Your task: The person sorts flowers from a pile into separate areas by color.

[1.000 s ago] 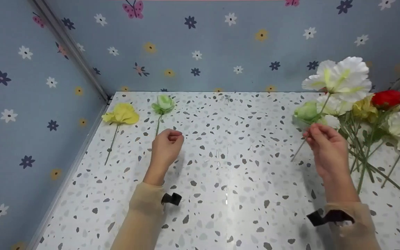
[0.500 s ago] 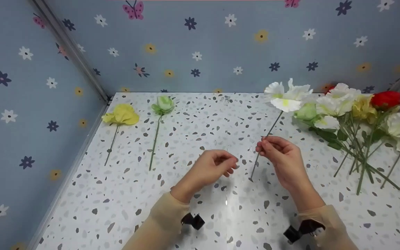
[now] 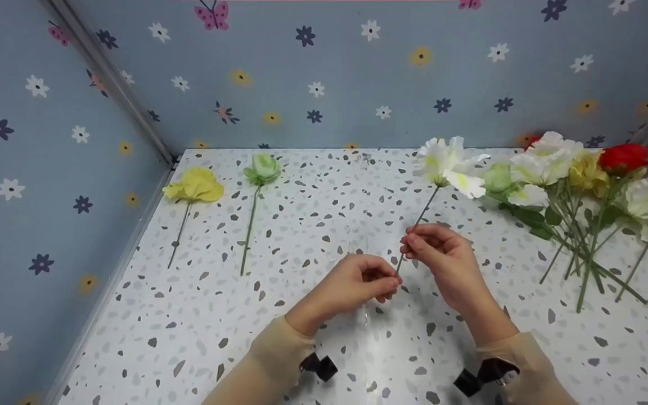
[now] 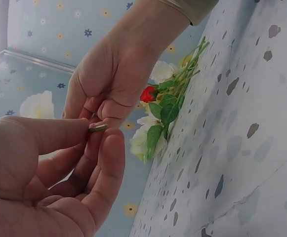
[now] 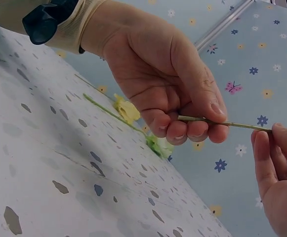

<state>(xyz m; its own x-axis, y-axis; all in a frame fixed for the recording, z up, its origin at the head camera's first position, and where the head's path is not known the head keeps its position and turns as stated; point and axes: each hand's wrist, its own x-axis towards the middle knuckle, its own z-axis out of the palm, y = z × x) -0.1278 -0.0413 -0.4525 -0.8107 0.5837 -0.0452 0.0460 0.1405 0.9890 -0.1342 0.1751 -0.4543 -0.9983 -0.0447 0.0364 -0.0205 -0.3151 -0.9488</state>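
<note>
A white artificial flower (image 3: pixel 450 163) with yellow-green streaks is held tilted over the table by both hands. My right hand (image 3: pixel 442 256) pinches its thin stem (image 3: pixel 426 205) between thumb and fingertips, partway down. Lower on the same stem, my left hand (image 3: pixel 360 284) pinches near the bottom end. In the right wrist view the cut stem end (image 5: pixel 185 118) pokes out from the left thumb and fingers, and the stem runs across to the right hand. The left wrist view shows the stem tip (image 4: pixel 98 128) at the left fingertips, with the right hand behind it.
A yellow flower (image 3: pixel 196 184) and a light green flower (image 3: pixel 263 169) lie apart at the left on the speckled table (image 3: pixel 324 225). Several white, yellow and red flowers are heaped at the right, a red bloom (image 3: pixel 625 158) among them. Blue patterned walls (image 3: pixel 352 73) border the back and left.
My right hand has carried the white flower from the heap at the right toward the middle. The left hand has left the green flower's stem, moved right and taken hold of the white flower's stem.
</note>
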